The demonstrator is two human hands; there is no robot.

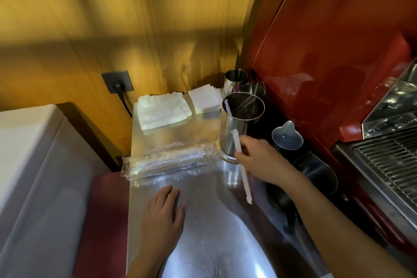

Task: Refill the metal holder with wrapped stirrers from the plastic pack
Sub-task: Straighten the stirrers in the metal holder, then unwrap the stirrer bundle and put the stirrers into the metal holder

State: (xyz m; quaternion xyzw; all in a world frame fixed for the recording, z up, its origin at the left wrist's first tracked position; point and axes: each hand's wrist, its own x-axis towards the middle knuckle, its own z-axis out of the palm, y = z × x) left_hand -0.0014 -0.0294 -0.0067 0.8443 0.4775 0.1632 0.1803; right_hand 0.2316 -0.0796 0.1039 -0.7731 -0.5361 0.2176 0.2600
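My left hand (163, 210) lies flat, fingers spread, on the steel surface (203, 232), while my right hand (259, 158) pinches one wrapped stirrer (242, 169) just in front of the metal holder (240, 119). The plastic pack (167, 160) rests on the surface left of the holder; beyond sit a folded cloth (162, 109) and napkins (206, 99).

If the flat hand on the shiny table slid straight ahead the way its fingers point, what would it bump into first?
Most likely the plastic pack of wrapped stirrers: the left hand lies flat with fingers pointing at it, bare countertop between.
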